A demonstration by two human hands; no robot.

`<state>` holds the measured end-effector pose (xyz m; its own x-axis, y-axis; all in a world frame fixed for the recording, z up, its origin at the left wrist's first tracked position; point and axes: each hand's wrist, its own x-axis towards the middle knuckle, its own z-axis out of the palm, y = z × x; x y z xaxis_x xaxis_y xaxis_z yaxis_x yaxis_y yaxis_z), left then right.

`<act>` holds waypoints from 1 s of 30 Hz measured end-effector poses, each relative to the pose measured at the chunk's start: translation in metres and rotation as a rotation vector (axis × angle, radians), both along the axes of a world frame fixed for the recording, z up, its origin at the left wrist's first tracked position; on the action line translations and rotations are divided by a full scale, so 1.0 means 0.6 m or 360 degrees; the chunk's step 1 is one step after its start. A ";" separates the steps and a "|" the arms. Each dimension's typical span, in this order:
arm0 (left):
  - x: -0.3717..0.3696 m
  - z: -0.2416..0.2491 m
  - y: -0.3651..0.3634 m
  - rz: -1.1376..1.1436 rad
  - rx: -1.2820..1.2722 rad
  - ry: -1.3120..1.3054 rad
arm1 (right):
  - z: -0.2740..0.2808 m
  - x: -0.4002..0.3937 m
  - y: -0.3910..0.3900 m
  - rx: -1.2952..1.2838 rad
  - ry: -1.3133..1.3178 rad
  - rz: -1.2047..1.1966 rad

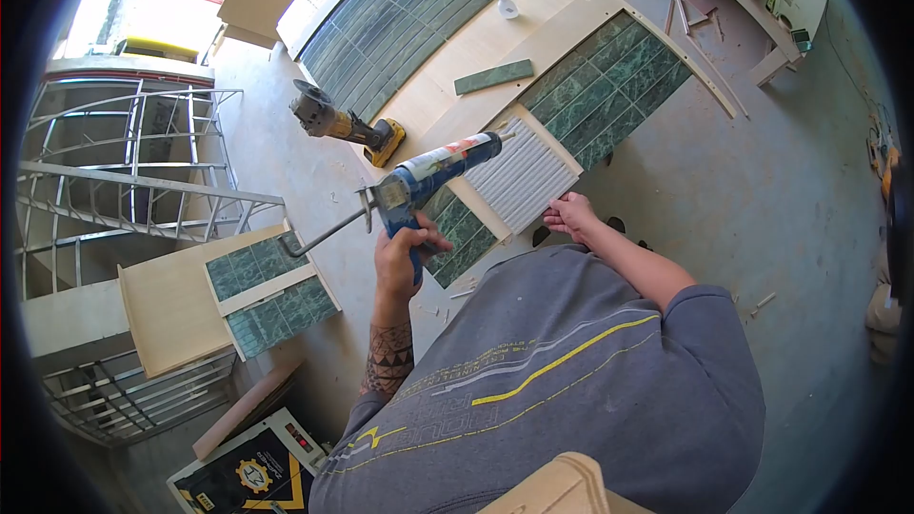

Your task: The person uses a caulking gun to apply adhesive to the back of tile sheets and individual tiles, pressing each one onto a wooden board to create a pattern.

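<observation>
My left hand (407, 252) is wrapped round the handle of a blue caulking gun (428, 171), raised over the work. The gun's nozzle points up and right, above a white ribbed panel (522, 176). At that panel's lower right edge, my right hand (569, 215) has its fingers pressed together; what they grip, if anything, is too small to tell. Green marble-look tiles (614, 86) lie on the pale board (466, 100) on both sides of the ribbed panel. A loose green strip (493, 77) and a small white bottle (506, 7) rest on the board.
A yellow and black power tool (347, 124) stands left of the board. Metal frames (143, 186) and a smaller tiled board (271, 290) are at the left. Offcuts (762, 305) lie on the floor at right. A black and white box (248, 466) sits lower left.
</observation>
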<state>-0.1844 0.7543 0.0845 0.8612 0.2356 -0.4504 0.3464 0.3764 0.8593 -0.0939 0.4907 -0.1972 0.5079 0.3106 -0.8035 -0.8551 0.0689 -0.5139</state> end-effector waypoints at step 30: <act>-0.081 0.046 0.034 0.0055 0.0267 0.0214 | -0.009 -0.005 0.003 0.0022 0.0038 -0.0033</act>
<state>-0.2331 0.7748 0.1123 0.7863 0.3452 -0.5124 0.4514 0.2453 0.8579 -0.0966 0.4923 -0.2028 0.4953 0.3112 -0.8111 -0.8653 0.0938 -0.4924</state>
